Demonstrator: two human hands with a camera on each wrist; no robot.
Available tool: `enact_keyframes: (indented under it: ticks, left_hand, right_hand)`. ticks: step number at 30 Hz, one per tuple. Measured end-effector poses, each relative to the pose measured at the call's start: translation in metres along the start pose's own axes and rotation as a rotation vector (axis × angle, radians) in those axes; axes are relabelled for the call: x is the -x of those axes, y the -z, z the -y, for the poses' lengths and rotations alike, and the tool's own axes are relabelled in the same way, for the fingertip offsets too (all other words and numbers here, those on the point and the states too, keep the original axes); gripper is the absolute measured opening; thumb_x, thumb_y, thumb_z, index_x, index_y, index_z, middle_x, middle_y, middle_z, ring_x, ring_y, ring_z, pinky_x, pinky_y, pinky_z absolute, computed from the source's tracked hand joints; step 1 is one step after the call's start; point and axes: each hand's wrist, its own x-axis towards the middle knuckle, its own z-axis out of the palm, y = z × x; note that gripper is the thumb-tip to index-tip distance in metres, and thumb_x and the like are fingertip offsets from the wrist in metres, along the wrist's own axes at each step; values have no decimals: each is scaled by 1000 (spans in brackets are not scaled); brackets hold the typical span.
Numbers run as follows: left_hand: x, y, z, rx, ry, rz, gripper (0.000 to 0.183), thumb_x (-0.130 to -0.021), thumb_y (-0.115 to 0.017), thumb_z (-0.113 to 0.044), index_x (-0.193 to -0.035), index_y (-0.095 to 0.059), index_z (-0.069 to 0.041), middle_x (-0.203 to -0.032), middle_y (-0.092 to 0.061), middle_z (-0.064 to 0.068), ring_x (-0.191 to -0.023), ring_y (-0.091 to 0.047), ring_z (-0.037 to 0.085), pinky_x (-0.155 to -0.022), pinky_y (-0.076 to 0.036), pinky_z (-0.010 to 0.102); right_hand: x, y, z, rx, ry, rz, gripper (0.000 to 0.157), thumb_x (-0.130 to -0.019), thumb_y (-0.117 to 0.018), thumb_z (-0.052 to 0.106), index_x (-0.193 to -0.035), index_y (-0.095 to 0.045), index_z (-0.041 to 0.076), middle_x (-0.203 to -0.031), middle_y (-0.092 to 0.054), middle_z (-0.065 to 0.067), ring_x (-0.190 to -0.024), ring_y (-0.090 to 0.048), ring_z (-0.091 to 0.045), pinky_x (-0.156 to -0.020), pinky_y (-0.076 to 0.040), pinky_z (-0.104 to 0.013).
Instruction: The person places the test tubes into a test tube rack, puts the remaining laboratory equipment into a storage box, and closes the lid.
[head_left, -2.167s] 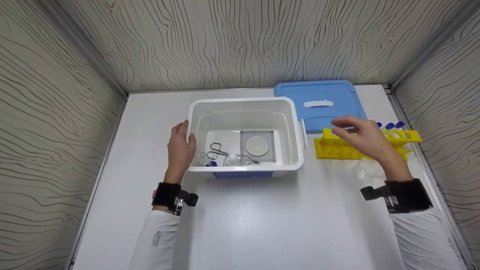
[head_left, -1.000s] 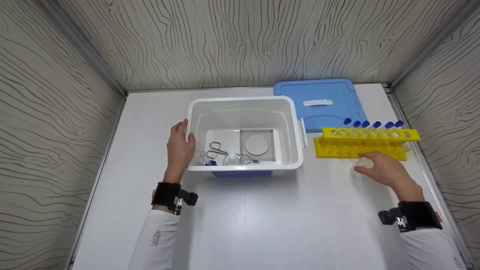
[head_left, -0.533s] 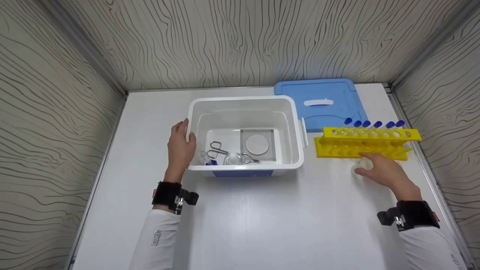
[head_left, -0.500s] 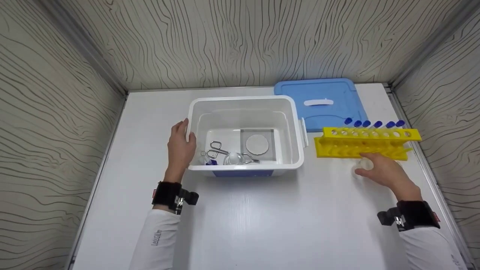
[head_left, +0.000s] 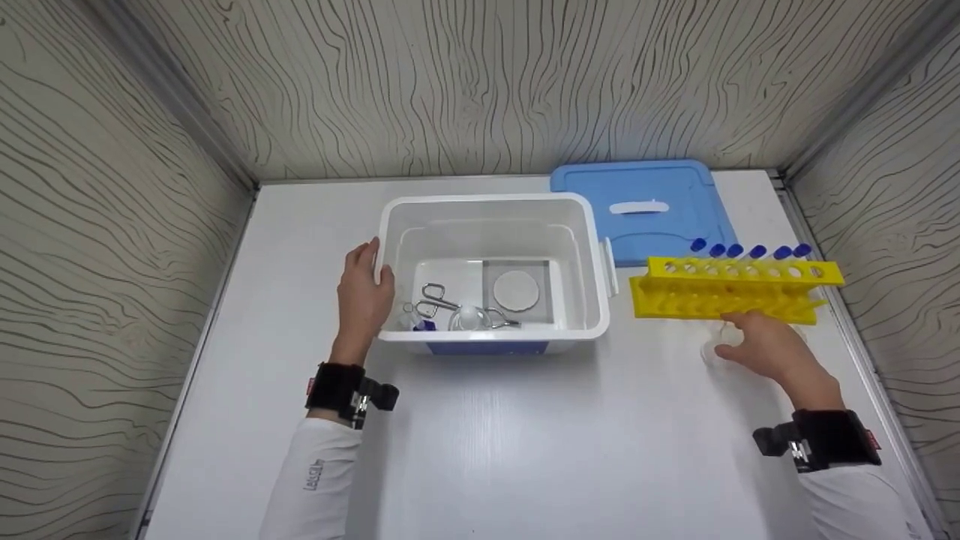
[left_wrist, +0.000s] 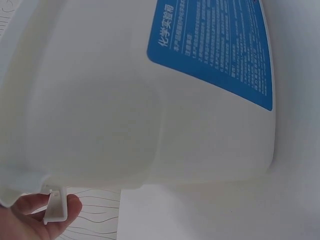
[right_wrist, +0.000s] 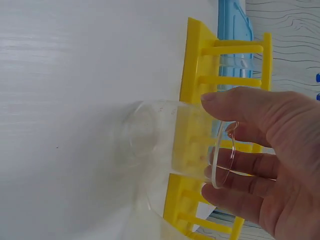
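Observation:
At the left side of the white plastic box (head_left: 491, 335), my left hand (head_left: 363, 296) rests against the outer wall. In the left wrist view its fingers lie by the box's white latch (left_wrist: 56, 206). My right hand (head_left: 769, 345) holds a clear beaker (right_wrist: 192, 137) by its rim, with the thumb on one side and the fingers on the other. The beaker stands on the table just in front of a yellow test tube rack (head_left: 724, 309). Part of another clear vessel (right_wrist: 150, 220) shows beside it; its kind is unclear.
Inside the box lie a metal clamp-like tool (head_left: 435, 300), a round white gauze-like disc on a grey square (head_left: 516, 291) and small glass items. Several blue-capped tubes (head_left: 758, 251) stand behind the rack's bar. A blue lid (head_left: 667, 229) lies at the back right.
My right hand has come down from above the rack to the beaker in front of it and taken its rim. The left hand has stayed at the box. Over the last half second little differs.

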Motion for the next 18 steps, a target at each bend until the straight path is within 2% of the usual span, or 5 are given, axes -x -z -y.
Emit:
enact_keyframes:
  ticks: [9, 18]
  left_hand:
    - [1, 0, 0, 2, 5, 0, 54, -100, -49, -19, -152, -39, -9, -155, -38, 21, -142, -43, 39, -118, -38, 51]
    - [2, -1, 0, -3, -8, -13, 53, -100, -50, -19, -151, -40, -8, -154, -39, 21, -141, -44, 39, -117, -39, 51]
  right_hand:
    - [8, 19, 37, 118, 50, 19, 66, -86, -76, 29, -138, -53, -5, -135, -54, -34, -103, -59, -44, -90, -53, -62]
    - [17, 40, 67, 153, 98, -14, 67, -87, -74, 29, -140, -50, -4, -142, -47, -35, -120, -53, -53, -97, -46, -69]
